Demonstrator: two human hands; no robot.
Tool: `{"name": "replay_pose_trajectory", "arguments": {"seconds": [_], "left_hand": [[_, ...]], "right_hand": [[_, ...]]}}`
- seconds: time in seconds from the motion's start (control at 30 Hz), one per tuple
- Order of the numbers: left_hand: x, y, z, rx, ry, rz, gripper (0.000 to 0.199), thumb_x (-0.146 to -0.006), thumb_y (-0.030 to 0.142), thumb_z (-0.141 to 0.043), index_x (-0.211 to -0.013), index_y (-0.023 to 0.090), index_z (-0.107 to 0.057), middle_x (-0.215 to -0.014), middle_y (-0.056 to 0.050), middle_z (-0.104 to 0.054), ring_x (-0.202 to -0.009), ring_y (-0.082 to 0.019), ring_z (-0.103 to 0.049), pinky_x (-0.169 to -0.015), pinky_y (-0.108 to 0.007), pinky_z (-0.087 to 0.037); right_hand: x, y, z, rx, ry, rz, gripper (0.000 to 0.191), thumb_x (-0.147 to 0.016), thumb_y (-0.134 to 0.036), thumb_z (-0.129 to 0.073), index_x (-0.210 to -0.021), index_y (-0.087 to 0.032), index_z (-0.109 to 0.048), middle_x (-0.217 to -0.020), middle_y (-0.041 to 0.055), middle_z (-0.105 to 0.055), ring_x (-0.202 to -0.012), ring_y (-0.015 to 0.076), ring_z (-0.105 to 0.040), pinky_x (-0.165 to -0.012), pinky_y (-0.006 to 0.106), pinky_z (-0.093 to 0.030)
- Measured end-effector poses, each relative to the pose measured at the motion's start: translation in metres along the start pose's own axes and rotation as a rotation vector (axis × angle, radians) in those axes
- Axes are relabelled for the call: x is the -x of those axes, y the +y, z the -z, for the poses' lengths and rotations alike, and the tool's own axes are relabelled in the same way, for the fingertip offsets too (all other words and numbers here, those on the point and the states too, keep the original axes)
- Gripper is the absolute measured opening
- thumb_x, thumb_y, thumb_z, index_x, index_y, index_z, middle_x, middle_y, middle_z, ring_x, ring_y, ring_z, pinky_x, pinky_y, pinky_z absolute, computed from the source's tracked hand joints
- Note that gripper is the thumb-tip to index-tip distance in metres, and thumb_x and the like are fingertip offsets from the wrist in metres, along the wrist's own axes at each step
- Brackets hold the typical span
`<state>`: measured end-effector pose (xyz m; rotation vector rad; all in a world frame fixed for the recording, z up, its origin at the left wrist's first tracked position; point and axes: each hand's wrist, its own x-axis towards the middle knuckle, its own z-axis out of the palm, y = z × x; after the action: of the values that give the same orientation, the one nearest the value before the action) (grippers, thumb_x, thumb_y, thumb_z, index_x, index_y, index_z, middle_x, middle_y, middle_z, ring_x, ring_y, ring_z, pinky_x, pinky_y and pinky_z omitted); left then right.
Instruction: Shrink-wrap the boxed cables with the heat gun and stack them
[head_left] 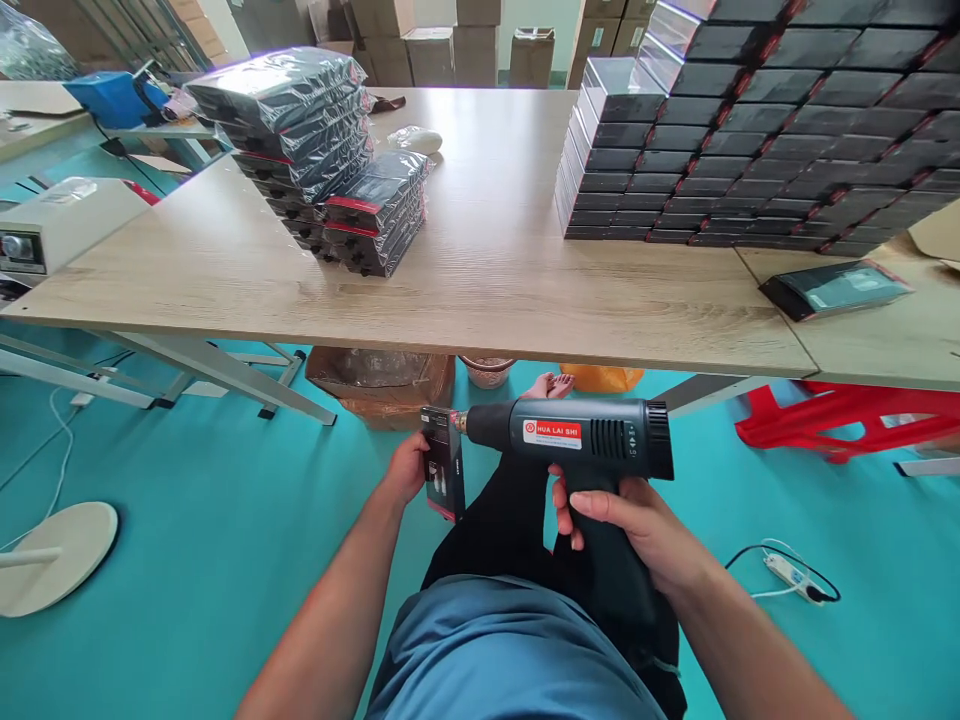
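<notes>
My right hand (607,515) is closed round the grip of a black heat gun (577,440) with a red label on its side. Its nozzle points left, right up against the upper edge of a small black box (444,465). I cannot tell whether nozzle and box touch. That box stands roughly upright in my left hand (409,465), gripped along its left side, thumb on its face. Both hands are above my lap, in front of the table's near edge. Whether film covers the held box is not clear.
On the wooden table (495,290) sit film-wrapped black boxes (300,130) at left and a large stack of boxes (750,140) at right. A single box (836,288) lies near the right edge. Underneath are a carton (382,385) and a red stool (847,415).
</notes>
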<state>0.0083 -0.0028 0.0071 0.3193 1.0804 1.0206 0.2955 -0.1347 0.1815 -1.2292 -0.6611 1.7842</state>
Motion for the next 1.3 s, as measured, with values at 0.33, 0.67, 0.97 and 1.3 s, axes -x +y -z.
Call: {"name": "replay_pose_trajectory", "arguments": {"seconds": [0.33, 0.67, 0.97, 1.3], "left_hand": [[0.007, 0.006, 0.000, -0.102, -0.035, 0.109, 0.027, -0.054, 0.012, -0.056, -0.079, 0.017, -0.067, -0.065, -0.002, -0.066, -0.056, -0.023, -0.063, -0.053, -0.033, -0.051], [0.005, 0.010, -0.006, -0.038, 0.095, 0.075, 0.020, -0.052, 0.014, -0.055, -0.070, 0.017, -0.064, -0.062, -0.005, -0.065, -0.054, -0.023, -0.062, -0.052, -0.034, -0.050], [0.005, 0.030, 0.000, 0.120, 0.235, 0.031, 0.023, -0.053, 0.019, -0.054, -0.075, 0.019, -0.062, -0.066, -0.008, -0.065, -0.059, -0.027, -0.064, -0.054, -0.039, -0.055], [0.000, 0.032, 0.003, 0.184, 0.200, 0.040, 0.028, -0.056, 0.019, -0.055, -0.082, 0.018, -0.064, -0.070, -0.008, -0.065, -0.065, -0.029, -0.066, -0.059, -0.041, -0.056]], "right_hand": [[-0.016, -0.021, 0.000, 0.097, 0.018, 0.038, 0.033, -0.078, -0.034, -0.081, -0.105, -0.014, -0.076, -0.088, 0.0076, -0.073, -0.070, 0.0195, -0.066, -0.059, 0.031, -0.054], [-0.020, -0.012, -0.005, 0.200, -0.083, -0.085, 0.029, -0.076, -0.031, -0.080, -0.100, -0.016, -0.073, -0.082, 0.0049, -0.072, -0.066, 0.0186, -0.065, -0.054, 0.030, -0.051], [0.012, 0.026, 0.005, 0.207, -0.069, -0.212, 0.025, -0.076, -0.036, -0.079, -0.090, -0.016, -0.074, -0.079, 0.0043, -0.068, -0.068, 0.0184, -0.061, -0.059, 0.032, -0.051], [0.009, 0.037, -0.001, 0.120, -0.012, -0.113, 0.032, -0.076, -0.042, -0.082, -0.095, -0.017, -0.073, -0.089, 0.0059, -0.070, -0.069, 0.0174, -0.061, -0.059, 0.032, -0.051]]}}
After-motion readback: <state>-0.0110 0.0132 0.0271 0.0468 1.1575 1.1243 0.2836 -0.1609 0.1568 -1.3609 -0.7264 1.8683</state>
